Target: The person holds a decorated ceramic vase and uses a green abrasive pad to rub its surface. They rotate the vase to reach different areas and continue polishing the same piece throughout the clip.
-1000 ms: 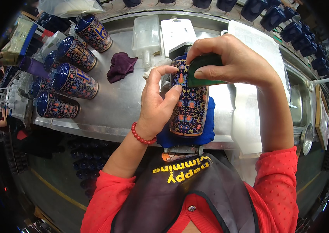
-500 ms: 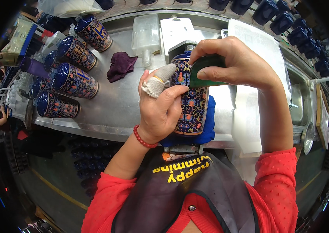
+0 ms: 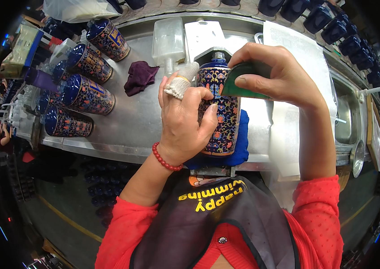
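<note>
A dark blue bottle (image 3: 226, 121) with a colourful floral pattern lies before me, its threaded neck (image 3: 218, 56) pointing away. Beneath its near end is a folded blue cloth (image 3: 243, 134). My left hand (image 3: 183, 119) grips the bottle's left side, index finger bent and thumb resting on the patterned face. One of its fingers wears a whitish fabric sleeve (image 3: 179, 87). Between thumb and fingers, my right hand (image 3: 284, 74) holds a flat dark green scraper (image 3: 248, 85). The scraper's left edge is at the bottle's upper right side; whether it touches is unclear.
Several similar patterned bottles (image 3: 87, 94) stand at the left. A crumpled purple cloth (image 3: 140, 77) lies beside them. Behind are a clear squarish bottle (image 3: 167, 40) and a white box (image 3: 204, 36). Paper sheets (image 3: 288, 49) and a sink (image 3: 346, 112) are at the right.
My right hand and the scraper have shifted slightly right, uncovering more of the bottle's neck. My left index finger has bent back and the thumb now shows lower on the bottle.
</note>
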Demonstrator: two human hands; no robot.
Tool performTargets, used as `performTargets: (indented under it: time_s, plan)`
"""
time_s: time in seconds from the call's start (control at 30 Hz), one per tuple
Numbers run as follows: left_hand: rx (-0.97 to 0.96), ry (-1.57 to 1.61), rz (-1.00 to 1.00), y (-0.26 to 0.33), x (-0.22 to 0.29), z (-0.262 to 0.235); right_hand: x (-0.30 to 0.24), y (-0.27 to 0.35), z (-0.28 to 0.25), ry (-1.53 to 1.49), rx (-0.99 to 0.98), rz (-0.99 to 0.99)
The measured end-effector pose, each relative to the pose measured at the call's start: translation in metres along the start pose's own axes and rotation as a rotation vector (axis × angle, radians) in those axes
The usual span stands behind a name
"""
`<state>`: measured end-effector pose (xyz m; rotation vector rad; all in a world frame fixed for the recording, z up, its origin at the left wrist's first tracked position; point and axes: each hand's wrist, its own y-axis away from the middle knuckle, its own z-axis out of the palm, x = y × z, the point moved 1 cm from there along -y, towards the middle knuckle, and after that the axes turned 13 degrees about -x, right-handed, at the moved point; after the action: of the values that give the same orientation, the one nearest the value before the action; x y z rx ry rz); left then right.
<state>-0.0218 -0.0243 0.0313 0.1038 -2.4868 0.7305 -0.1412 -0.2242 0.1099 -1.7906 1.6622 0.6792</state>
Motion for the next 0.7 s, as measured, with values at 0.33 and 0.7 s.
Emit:
performTargets:
  time_s: [0.33,0.7]
  plan:
    - [-0.114,-0.264,0.011,-0.009,0.009,-0.005,0.003,0.017,0.008,-0.072,0.081,0.012]
    - [-0.151,-0.167,0.021,-0.009,0.011,-0.005,0.006,0.022,0.012,-0.107,0.093,0.002]
